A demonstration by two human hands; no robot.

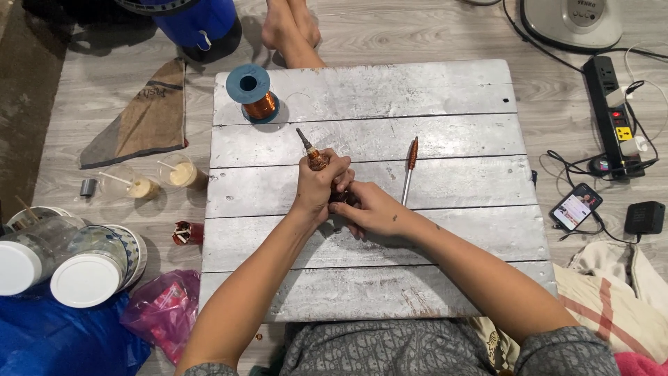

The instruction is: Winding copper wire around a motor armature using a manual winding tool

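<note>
1. Copper-wound rod juts up from my left hand, fingers wrapped tight around it, over the silver board.
2. Right hand curls against the left; I cannot tell what it holds.
3. Wire spool stands well apart.

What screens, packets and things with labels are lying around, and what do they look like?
Phone: floor right of the board, small lit screen, dark rim.
Pink plastic bag: floor at lower left, crumpled, shiny.
Brown sack: floor at upper left, triangular, dark printing.
Power strip: floor at far right, long, black, plugs in it.
</note>
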